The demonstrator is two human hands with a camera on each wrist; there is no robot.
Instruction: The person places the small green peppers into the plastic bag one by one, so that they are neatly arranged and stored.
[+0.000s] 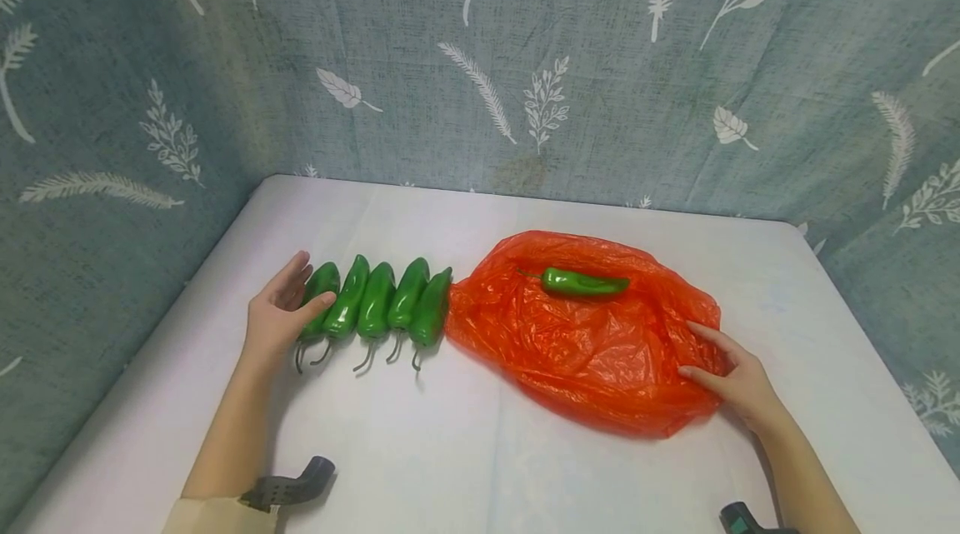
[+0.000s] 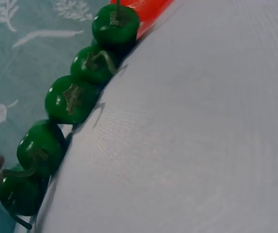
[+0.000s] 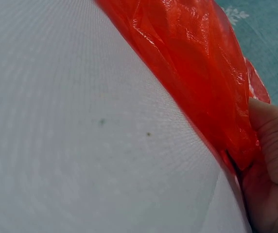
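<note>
Several glossy green peppers (image 1: 375, 301) lie side by side on the white table, stems toward me. At the left end of the row is my left hand (image 1: 277, 309), its fingers fairly straight beside the outermost pepper (image 2: 22, 195) and its thumb reaching over that pepper. A crinkled red plastic bag (image 1: 585, 342) is spread to the right of the row, its left tip at the last pepper. One more green pepper (image 1: 585, 282) lies on the bag, stem pointing left. My right hand (image 1: 738, 384) holds the bag's right edge, thumb and fingers at the red plastic (image 3: 197, 73).
The white table (image 1: 487, 451) ends at a blue-grey patterned cloth (image 1: 412, 101) hanging behind and on both sides. A dark camera mount (image 1: 296, 484) sits on the left wrist, and another (image 1: 742, 517) shows near the right wrist.
</note>
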